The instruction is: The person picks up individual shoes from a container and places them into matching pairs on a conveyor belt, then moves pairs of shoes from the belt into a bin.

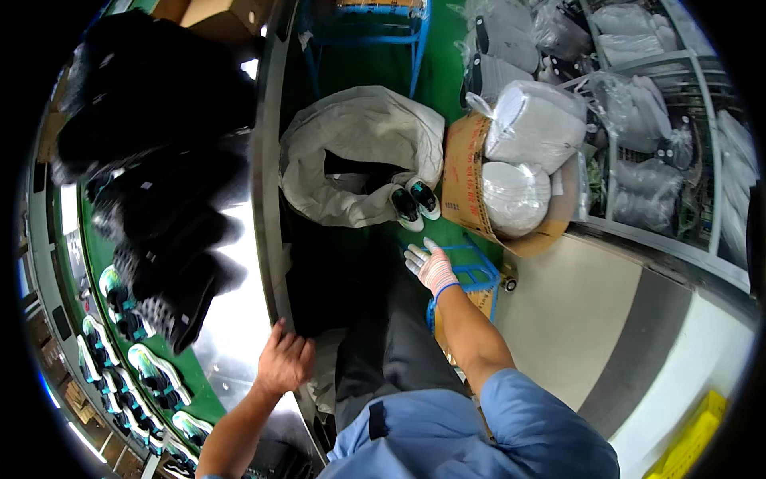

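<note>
My left hand [286,358], bare, is beside the edge of the metal bench [239,299]. Its fingers are curled in, and nothing shows in them. My right hand [432,267] wears a white glove with a reddish tint and a blue cuff. Its fingers stretch out, holding nothing, just short of a pair of dark shoes [415,203] with white soles and teal parts. The shoes lean at the near rim of a large whitish sack [307,144] with its mouth rolled down. Dark contents show inside the sack.
Dark, furry-looking material [152,96] is heaped on the bench. Several shoes [155,371] line a green belt at left. A carton [467,172] of bagged white pieces [535,124] stands right of the sack. Wire racks [650,57], a blue stool [479,275] and a blue frame [363,36] are around.
</note>
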Demonstrator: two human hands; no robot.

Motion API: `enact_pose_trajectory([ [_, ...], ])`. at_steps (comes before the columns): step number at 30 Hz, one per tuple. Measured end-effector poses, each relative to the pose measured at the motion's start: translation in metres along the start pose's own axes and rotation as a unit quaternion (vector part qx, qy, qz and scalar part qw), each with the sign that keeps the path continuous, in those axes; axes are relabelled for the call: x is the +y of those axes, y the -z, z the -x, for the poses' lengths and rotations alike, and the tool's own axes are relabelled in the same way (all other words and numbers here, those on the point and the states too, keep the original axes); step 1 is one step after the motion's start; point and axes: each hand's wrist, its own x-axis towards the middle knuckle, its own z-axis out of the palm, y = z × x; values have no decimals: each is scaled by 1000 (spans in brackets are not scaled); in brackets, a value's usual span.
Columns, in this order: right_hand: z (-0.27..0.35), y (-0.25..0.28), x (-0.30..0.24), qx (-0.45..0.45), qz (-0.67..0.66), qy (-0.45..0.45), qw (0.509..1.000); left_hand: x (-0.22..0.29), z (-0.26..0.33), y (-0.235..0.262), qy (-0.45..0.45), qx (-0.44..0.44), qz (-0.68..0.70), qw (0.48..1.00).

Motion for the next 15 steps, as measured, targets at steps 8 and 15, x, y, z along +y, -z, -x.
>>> enact_pose_trajectory([
  [8,-185,-24,-37,53,-40,-14,998,-8,-16,4,6,-54,29,998],
  [15,-269,-39,-53,113,-51,28,992,-10,-22,7,16,-53,28,998],
])
